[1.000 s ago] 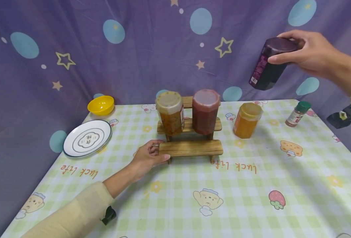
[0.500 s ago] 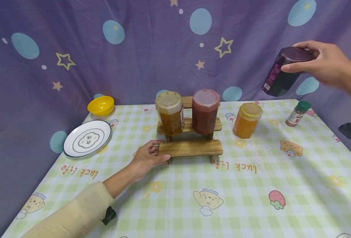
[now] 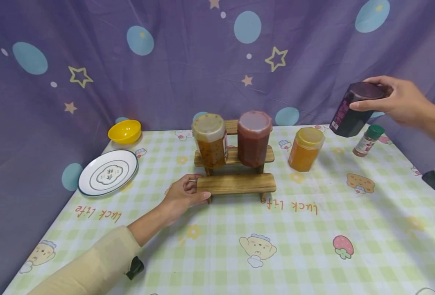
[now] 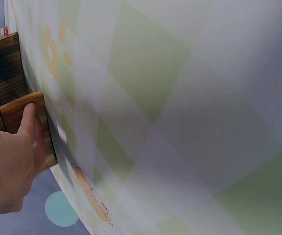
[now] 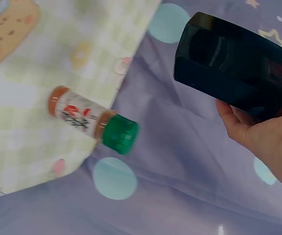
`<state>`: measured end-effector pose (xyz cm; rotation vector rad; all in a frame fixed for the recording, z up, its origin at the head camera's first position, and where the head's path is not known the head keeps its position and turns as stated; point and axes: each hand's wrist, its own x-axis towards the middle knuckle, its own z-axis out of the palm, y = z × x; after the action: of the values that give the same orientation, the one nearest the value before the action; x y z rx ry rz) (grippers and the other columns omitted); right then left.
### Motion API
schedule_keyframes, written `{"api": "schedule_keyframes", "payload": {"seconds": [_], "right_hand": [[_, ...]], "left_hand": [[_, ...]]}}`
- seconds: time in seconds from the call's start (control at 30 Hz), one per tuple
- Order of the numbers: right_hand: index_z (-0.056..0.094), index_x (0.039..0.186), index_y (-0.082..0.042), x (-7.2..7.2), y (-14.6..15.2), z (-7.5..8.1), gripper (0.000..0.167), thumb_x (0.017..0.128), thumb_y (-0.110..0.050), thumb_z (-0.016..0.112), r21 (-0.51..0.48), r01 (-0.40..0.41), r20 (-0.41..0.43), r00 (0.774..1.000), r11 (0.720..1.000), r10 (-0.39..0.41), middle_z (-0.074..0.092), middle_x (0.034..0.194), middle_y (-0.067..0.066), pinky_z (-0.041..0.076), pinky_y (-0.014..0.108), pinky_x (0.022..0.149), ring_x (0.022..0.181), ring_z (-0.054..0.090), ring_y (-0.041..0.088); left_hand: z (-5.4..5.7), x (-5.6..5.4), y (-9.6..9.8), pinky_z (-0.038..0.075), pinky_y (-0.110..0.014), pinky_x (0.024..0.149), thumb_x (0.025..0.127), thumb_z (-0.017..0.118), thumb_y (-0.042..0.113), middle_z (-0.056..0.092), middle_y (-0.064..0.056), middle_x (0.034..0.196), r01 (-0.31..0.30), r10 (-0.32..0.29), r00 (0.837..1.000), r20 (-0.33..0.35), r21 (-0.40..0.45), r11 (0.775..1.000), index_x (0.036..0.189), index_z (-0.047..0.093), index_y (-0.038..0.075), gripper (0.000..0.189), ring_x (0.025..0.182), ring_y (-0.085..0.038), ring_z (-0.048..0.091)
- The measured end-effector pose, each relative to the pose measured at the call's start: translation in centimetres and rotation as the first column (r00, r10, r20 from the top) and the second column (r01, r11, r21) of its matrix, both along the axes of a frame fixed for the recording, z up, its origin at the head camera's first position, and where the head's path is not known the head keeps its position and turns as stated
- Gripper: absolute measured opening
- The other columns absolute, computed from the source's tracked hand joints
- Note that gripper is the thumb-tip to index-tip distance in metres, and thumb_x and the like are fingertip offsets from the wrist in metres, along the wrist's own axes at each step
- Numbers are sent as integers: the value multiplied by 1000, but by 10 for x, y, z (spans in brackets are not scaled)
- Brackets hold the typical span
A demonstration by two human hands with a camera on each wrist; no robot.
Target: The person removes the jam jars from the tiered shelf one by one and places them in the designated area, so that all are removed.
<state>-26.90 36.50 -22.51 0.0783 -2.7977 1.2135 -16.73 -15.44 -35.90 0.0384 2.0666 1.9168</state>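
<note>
Gripping the dark purple jar (image 3: 355, 112) near its upper end, your right hand (image 3: 405, 100) holds it tilted in the air, near the green-capped shaker (image 3: 367, 141) at the right; your left hand (image 3: 182, 196), well apart from the other, grips the wooden stand (image 3: 243, 185) at its front left end; on the middle step (image 3: 233, 155) an amber jar (image 3: 212, 151) and a red jar (image 3: 253, 143) stand side by side; an orange jar (image 3: 304, 155) sits on the tablecloth (image 3: 221, 262), right of the stand.

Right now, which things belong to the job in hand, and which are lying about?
Likely in use:
dark jar, in right hand
wooden rack, held by left hand
amber jar, red jar, on rack

Apparently idle:
orange jar
green-capped shaker
yellow bowl
white plate
</note>
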Motion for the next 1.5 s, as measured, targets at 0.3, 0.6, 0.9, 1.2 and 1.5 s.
{"api": "schedule_keyframes", "payload": {"seconds": [0.3,0.6,0.9,1.2,1.5], "right_hand": [[41,142,-14,11,-1,-26,72,83,-34,77,71,-20,11,1000,997,19,55,97,-15,44,10,62,82,54,0],[34,145,-6,19,-5,-53,74,87,-28,74,12,-75,39,996,997,74,55,109,-5,52,16,64,85,55,-4],[34,142,-6,27,-12,-80,74,86,-32,74,-38,-60,64,996,997,62,58,97,-12,59,32,60,79,60,4],[33,144,-4,31,-15,-92,76,86,-30,74,-54,-63,59,996,997,66,57,102,-9,57,22,64,81,59,-3],[27,150,-4,32,-14,-99,86,86,-38,72,63,-66,46,997,996,63,45,130,21,46,9,63,80,51,-11]], "left_hand": [[0,0,0,57,-36,89,83,73,-2,53,-10,116,-15,15,1000,15,-1,1000,138,43,8,63,95,-16,53],[-1,0,-2,56,-39,90,83,73,-1,54,-14,121,-16,16,1000,17,-3,1000,138,42,7,63,102,-19,57],[-1,0,-1,56,-40,91,83,73,-1,55,-14,118,-5,5,1000,12,1,1000,138,43,8,63,98,-20,60],[-2,-1,-1,56,-39,90,83,74,2,55,-13,118,-5,5,1000,10,-19,1000,138,43,9,63,97,-19,59],[-2,-1,-1,56,-40,90,83,74,1,55,-12,116,-4,4,1000,6,-5,1000,138,43,8,64,96,-18,58]]}}
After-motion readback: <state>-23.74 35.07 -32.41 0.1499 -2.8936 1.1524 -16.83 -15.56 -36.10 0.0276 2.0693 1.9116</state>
